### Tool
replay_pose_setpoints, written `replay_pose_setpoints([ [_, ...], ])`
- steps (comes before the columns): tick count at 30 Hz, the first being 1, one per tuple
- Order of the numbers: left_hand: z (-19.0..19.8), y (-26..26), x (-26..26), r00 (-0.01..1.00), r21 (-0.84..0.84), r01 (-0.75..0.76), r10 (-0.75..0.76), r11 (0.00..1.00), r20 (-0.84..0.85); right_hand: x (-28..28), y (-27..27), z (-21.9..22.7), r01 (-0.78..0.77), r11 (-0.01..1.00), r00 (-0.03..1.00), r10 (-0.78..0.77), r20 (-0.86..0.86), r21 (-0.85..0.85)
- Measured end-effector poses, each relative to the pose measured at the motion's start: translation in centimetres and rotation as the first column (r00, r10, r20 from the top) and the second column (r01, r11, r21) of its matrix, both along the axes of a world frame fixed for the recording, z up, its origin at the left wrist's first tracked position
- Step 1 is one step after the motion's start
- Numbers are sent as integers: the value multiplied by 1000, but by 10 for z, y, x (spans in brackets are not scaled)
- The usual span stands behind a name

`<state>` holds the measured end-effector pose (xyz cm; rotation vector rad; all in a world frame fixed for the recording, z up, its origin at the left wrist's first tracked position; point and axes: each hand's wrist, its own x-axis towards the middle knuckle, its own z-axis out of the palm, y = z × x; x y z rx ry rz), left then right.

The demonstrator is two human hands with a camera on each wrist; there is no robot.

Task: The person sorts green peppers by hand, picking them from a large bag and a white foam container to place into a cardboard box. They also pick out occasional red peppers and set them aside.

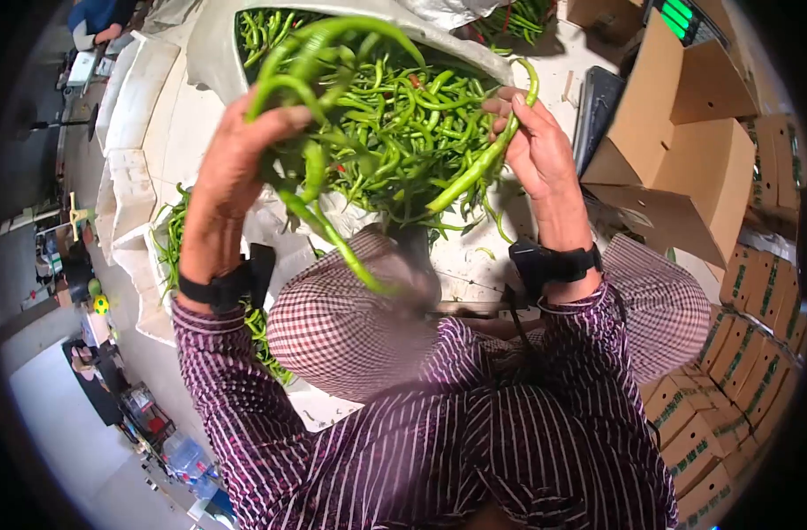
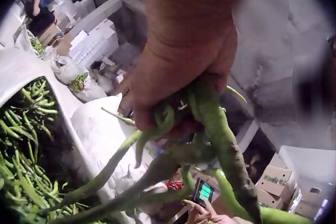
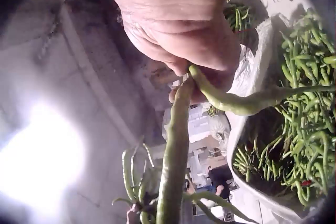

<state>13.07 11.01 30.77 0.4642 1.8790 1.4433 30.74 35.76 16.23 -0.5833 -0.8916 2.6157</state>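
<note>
At left, the left hand (image 1: 244,152) grips a bunch of long, crooked, bright-green peppers (image 1: 313,168); mid-view, similar peppers (image 1: 408,128) lie heaped in an open white sack (image 1: 212,53); at right, the right hand (image 1: 543,146) pinches glossy, tapering peppers (image 3: 176,153) by their ends.

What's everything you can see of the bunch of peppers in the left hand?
The bunch of peppers is several long, slender green peppers, mostly smooth, though one looks bumpy along its side in the left wrist view. The left hand grips them. Some arch upward; others hang below the hand, one reaching down in front of the checked cloth. In the head view the bunch is partly blurred and shows in front of the heaped peppers; I can't tell the exact count.
</note>
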Motion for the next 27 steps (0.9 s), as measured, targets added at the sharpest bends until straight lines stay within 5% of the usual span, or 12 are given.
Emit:
replay_pose_setpoints([
  [4, 38, 4, 29, 982, 212, -184, 189, 960, -3, 12, -6, 11, -62, 995, 986, 49, -158, -82],
  [6, 42, -4, 30, 988, 223, -142, 153, 965, -33, 21, -14, 25, -40, 993, 994, 28, -105, -115],
  [8, 49, -14, 48, 979, 238, -179, 148, 955, 142, 31, -15, 37, -282, 928, 885, 154, -439, -244],
  [15, 63, -23, 109, 889, 332, -422, 312, 844, 335, 61, -30, 53, -365, 852, 866, 163, -473, -374],
  [20, 28, -31, 137, 843, 368, -464, 274, 806, 463, 68, -29, 46, -365, 783, 876, 106, -470, -504],
  [27, -45, -33, 164, 771, 339, -590, 387, 733, 505, 70, -8, 65, -281, 878, 855, 47, -516, -387],
])
